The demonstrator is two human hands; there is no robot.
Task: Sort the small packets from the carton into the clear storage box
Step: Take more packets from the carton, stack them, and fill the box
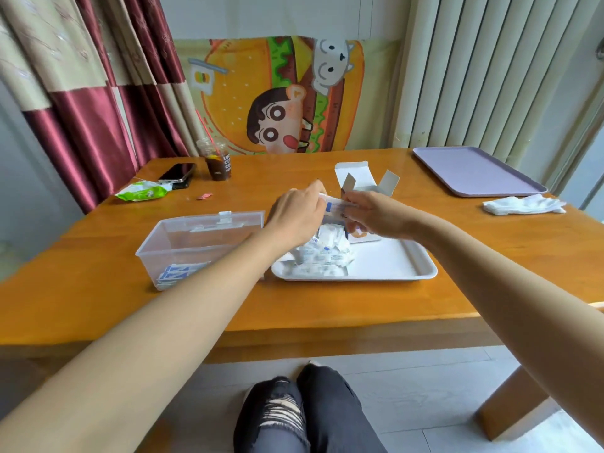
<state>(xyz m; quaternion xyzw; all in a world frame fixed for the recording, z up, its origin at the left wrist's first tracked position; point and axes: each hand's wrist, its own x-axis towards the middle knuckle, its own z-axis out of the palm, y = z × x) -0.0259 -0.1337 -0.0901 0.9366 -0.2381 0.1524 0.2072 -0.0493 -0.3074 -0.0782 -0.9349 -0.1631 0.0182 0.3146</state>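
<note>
Both hands hold a white and blue carton [335, 206] tipped over the white tray [398, 266]. My left hand [295, 214] grips its left end and my right hand [376, 215] grips its right side. The carton's open flaps [358, 179] stick up behind the hands. A heap of small white packets [322, 253] lies on the tray under the carton. The clear storage box [183, 243] stands left of the tray with its lid tipped back, and a few blue and white packets [173, 273] lie in its near corner.
On the wooden table [294, 302] stand an iced drink cup [216, 160], a phone [178, 173], a green wipes pack [142, 191] and a small red scrap [204, 196] at the back left. A lilac tray [474, 173] and a white cloth [523, 206] lie at the right.
</note>
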